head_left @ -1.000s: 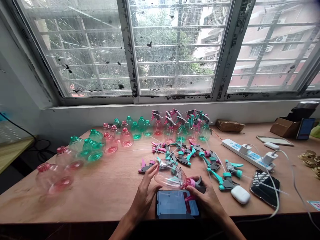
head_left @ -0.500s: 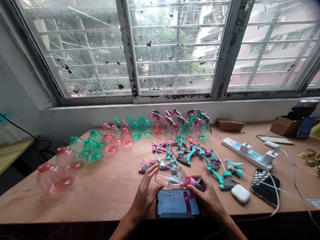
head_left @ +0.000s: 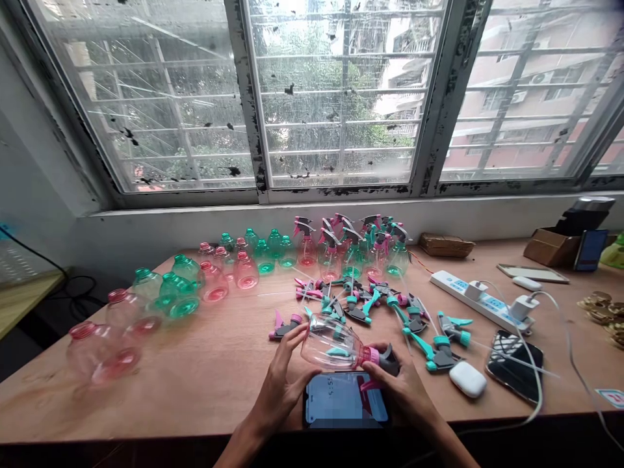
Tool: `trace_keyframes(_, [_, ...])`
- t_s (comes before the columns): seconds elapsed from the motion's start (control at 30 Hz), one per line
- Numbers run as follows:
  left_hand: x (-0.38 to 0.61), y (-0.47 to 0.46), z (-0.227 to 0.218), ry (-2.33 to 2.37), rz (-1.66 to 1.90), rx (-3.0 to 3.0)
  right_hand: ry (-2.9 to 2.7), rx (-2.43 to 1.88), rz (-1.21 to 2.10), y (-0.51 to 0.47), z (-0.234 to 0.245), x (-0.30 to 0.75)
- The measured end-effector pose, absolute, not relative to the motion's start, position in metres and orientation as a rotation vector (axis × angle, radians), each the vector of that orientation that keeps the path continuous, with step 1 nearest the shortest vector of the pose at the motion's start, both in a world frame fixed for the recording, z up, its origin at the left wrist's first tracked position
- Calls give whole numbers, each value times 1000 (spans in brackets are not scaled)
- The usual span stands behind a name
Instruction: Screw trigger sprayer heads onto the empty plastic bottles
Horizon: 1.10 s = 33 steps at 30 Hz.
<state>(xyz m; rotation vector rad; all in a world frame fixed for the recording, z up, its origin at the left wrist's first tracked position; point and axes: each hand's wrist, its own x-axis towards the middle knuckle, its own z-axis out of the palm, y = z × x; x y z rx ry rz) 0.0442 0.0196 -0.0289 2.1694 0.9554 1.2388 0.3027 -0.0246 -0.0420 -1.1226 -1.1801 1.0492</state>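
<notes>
A clear pink spray bottle [head_left: 331, 342] lies sideways in both my hands above a lit phone [head_left: 341, 400] at the table's near edge. My left hand [head_left: 283, 380] is wrapped round the bottle's body. My right hand [head_left: 397, 387] is closed on the pink collar and grey trigger head [head_left: 385, 359] at its neck. Loose pink and teal trigger heads [head_left: 363, 302] lie just behind the bottle.
Empty pink and green bottles [head_left: 180, 292] stand at the left, and finished spray bottles [head_left: 351, 250] stand by the window sill. A power strip [head_left: 480, 300] with cables, a white case [head_left: 468, 379], a dark phone [head_left: 514, 365] and boxes lie to the right on the wooden table [head_left: 195, 377].
My hands and the bottle stay in almost the same place. The view has shifted slightly, and the phone screen shows a bit more.
</notes>
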Motion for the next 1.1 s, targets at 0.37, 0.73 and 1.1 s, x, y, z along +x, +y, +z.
trace_keyframes(0.37, [44,18,-27,915,1277,2144,-1168,-1117,1053,-25,-43,303])
trace_keyframes(0.73, [44,18,-27,917,1199,2034,-1165,-1111,1077,-25,-43,303])
trace_keyframes(1.1, [44,17,-27,949,1232,2032,-1193,-1101,1069,-24,-45,302])
